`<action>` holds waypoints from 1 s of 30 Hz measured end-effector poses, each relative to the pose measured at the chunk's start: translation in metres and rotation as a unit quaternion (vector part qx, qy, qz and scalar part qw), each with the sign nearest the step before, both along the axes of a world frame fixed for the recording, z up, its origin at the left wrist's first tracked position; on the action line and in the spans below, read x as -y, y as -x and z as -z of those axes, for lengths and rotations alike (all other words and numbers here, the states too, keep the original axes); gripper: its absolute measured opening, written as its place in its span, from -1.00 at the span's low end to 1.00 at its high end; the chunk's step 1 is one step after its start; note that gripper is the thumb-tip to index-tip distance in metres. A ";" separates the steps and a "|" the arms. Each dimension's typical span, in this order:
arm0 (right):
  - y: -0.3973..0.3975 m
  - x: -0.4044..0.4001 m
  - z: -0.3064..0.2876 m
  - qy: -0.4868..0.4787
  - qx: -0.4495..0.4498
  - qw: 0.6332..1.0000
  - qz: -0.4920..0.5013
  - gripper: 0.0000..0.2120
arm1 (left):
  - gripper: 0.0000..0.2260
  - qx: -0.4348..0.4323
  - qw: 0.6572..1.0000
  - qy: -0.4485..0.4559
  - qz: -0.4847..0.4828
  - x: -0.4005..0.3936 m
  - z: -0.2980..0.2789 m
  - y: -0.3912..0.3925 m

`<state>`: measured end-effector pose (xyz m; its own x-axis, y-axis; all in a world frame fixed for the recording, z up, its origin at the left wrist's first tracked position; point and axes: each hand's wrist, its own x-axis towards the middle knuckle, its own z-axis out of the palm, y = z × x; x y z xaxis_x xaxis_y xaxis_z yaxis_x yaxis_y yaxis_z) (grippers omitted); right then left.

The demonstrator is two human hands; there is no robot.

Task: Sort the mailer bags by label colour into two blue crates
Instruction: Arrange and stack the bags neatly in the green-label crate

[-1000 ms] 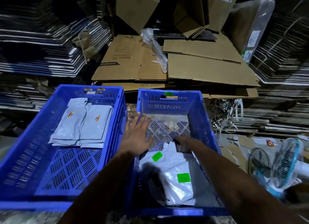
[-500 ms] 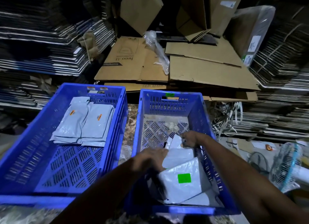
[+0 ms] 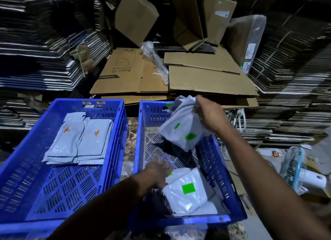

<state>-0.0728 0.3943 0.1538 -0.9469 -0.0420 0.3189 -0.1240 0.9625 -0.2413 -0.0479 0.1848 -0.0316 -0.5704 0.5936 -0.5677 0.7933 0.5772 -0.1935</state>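
Left crate point(image 3: 114, 132): blue, slotted lattice floor. Right crate point(image 3: 215, 159): same blue, same lattice. Mailer bags in left crate point(image 3: 78, 145): pale grey-blue, small orange labels. Raised mailer bags, centre right point(image 3: 179, 130): white, bright green labels. Mailer bags lower right point(image 3: 186, 195): white, green square label. Flattened cardboard, upper centre point(image 3: 206, 78): brown. Fan, right edge point(image 3: 293, 166): white and teal.

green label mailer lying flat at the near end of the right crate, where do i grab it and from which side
Take the green-label mailer by its far right edge, coming from above. It lies flat and tilted, that edge is bare, and the left hand covers its near left side. The crate wall blocks a sideways reach.
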 end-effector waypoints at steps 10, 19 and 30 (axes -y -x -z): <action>-0.110 -0.017 -0.004 0.570 0.139 0.803 0.103 -0.84 | -0.46 -0.378 0.921 -0.066 -0.061 0.072 -0.104 0.043; -0.139 0.034 0.079 -0.064 0.210 0.974 0.057 -0.67 | -0.46 -0.271 0.934 -0.227 0.047 0.058 -0.075 0.041; -0.139 0.034 0.140 -0.179 0.463 0.855 -0.151 -0.34 | -0.46 0.041 0.979 -0.186 -0.076 0.034 -0.031 -0.015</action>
